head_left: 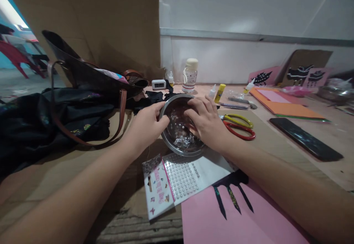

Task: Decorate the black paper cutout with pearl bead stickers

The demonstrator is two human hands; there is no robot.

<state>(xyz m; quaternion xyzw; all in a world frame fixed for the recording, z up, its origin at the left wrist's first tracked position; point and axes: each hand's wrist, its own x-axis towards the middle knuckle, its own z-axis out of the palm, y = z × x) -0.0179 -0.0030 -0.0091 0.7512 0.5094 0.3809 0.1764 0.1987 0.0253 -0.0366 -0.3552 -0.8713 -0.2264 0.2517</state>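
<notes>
Left hand (pixel 149 124) pinches the metal bowl (pixel 184 153) by its left rim, thumb over the edge and fingers outside; bowl sits at centre, over the top edge of the pearl-sticker sheet (pixel 181 181), whether resting or lifted unclear. Bowl judged light, stiff, smooth, a little slippery and hard to damage, best held at the rim; the silvery bits (pixel 184 140) gathered at its near side look light and easily scattered, better taken singly. Right hand (pixel 206 120) reaches over the right rim, fingers curled inward; cannot tell whether they pinch anything.
</notes>
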